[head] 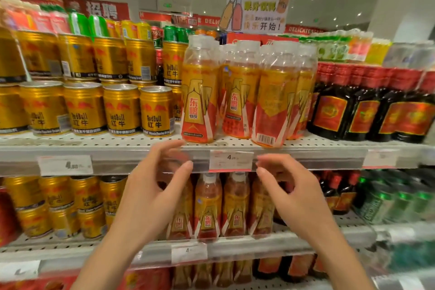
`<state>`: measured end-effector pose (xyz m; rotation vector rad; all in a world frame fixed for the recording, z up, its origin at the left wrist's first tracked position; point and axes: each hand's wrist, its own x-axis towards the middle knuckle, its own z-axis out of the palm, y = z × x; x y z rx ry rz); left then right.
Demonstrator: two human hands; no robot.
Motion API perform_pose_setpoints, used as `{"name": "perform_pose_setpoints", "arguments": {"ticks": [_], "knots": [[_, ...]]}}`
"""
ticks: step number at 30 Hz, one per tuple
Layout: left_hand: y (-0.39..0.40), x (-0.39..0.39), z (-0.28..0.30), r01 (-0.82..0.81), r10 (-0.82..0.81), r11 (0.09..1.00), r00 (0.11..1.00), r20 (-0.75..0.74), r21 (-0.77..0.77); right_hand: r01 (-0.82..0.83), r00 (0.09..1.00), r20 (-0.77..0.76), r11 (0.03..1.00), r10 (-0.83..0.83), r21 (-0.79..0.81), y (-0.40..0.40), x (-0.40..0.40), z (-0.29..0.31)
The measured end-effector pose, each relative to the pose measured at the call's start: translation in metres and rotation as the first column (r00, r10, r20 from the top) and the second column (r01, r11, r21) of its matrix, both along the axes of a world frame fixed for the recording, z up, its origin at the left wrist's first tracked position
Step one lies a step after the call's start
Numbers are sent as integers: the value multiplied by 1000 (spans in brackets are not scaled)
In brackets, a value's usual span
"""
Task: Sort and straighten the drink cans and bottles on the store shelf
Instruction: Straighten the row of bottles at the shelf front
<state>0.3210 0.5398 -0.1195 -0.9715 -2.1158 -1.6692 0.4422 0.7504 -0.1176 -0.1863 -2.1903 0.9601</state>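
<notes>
Store shelf (329,148), perforated, at twelve o'clock: orange bottles (237,92) on its front edge, one turned barcode-out. Left hand (150,195) and right hand (289,190) below, fingers apart, empty. Likely light, slick, dentable plastic; best gripped mid-body, at label.

Bare forearms (113,249), no sleeves, rings.

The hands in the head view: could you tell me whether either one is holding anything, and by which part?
Nothing is held. The left hand and right hand hover with fingers loosely spread below the orange bottles, in front of the shelf edge.
</notes>
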Motion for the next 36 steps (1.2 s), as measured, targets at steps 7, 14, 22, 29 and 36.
{"name": "perform_pose_setpoints", "arguments": {"ticks": [7,14,22,29,36], "knots": [[11,-43,83,-140,94,987,902,-421,-81,100,981,-194,838,7,537,-5,-41,96],[12,-78,145,-220,-12,900,851,-526,-377,339,940,-283,453,-188,824,28,-71,172],[26,-90,165,-3,-220,839,913,-344,-544,216,917,-56,372,-396,903,40,-88,194],[28,-90,161,-20,-185,873,911,-369,-488,232,949,-92,469,-303,852,51,-99,187],[44,-91,155,-42,-147,898,909,-390,-438,227,962,-104,522,-254,823,58,-101,186]]}}
